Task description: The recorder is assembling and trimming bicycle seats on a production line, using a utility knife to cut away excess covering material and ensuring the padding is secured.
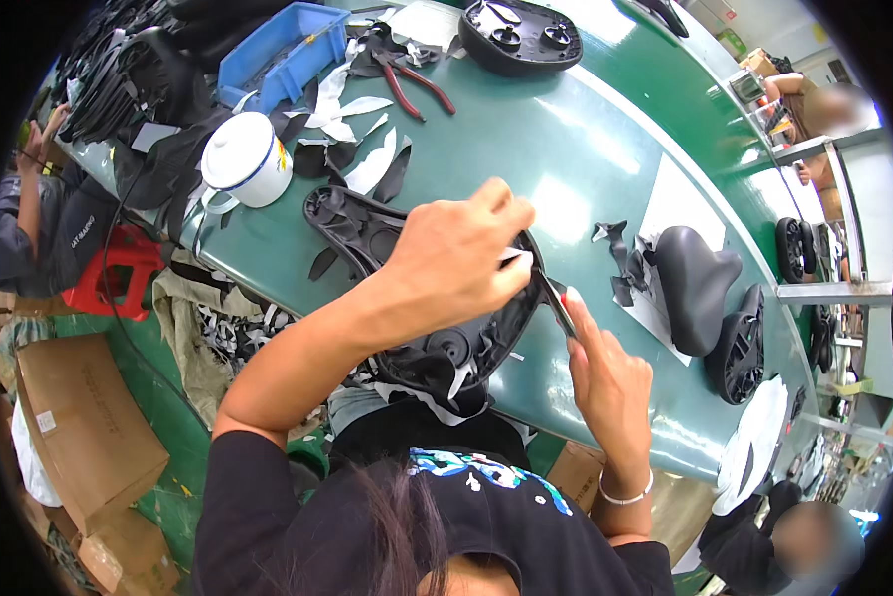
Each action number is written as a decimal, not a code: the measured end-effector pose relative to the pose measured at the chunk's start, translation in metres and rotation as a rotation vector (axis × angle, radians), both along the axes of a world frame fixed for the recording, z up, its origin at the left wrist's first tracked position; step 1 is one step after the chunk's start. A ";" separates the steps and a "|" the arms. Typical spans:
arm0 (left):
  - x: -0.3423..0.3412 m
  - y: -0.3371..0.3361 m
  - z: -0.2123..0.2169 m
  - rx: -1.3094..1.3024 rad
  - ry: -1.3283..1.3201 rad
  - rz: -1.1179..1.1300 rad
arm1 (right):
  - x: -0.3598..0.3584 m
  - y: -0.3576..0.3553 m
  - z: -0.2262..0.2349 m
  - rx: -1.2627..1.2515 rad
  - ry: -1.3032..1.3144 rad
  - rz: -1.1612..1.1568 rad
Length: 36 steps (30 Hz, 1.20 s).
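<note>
Centre of the frame: left hand (453, 260) clamped, fingers curled together, over the rim of an upturned black saddle shell (367, 233) on the green table (576, 149). Just right of it, right hand (605, 372) pinching a thin dark blade (556, 301), forefinger stretched along it, tip at the shell's edge. Upper left: blue bin (278, 50), contents hidden; white lidded mug (246, 159), shut.
</note>
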State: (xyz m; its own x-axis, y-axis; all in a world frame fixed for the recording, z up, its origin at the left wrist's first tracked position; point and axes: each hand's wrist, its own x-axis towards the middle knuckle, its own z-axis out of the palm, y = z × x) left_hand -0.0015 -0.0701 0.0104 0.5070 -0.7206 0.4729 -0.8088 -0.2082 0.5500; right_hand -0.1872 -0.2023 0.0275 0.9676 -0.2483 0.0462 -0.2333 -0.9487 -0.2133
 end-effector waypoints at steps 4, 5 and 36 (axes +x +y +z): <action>0.014 -0.019 -0.009 0.333 -0.249 0.009 | 0.016 -0.004 -0.020 0.026 -0.100 0.043; 0.017 -0.024 -0.014 0.241 -0.010 -0.051 | 0.015 -0.004 -0.028 0.072 -0.149 0.031; 0.042 -0.018 -0.030 -0.197 -0.163 0.288 | 0.009 0.007 0.014 -0.103 0.102 -0.030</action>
